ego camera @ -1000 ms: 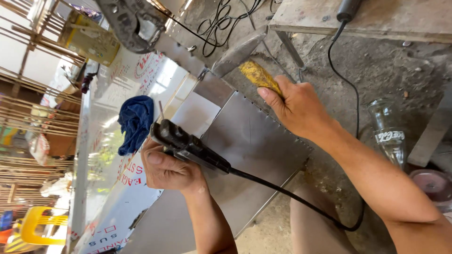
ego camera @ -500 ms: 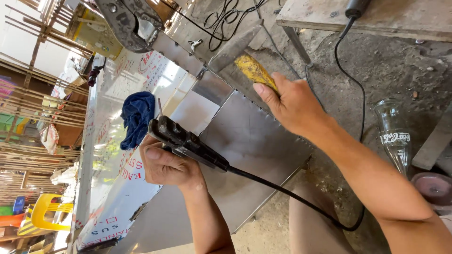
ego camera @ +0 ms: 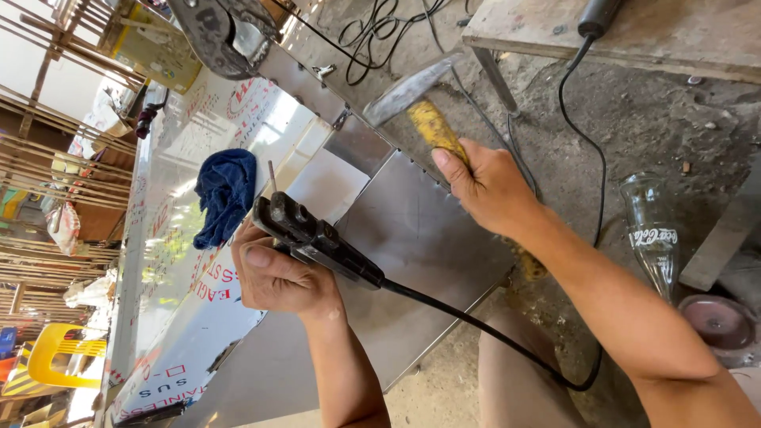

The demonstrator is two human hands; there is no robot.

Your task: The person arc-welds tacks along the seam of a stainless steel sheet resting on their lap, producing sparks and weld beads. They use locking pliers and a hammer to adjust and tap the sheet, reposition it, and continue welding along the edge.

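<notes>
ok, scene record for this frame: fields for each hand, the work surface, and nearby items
left hand: grips a black electrode holder with a thin rod, cable trailing toward the person
right hand: wrapped round the yellow handle of a hammer, head above the sheet edge
work surface: stainless sheet metal, shiny, partly under printed film
nearby: blue rag on the sheet; glass bottle lying on the dirt floor
</notes>
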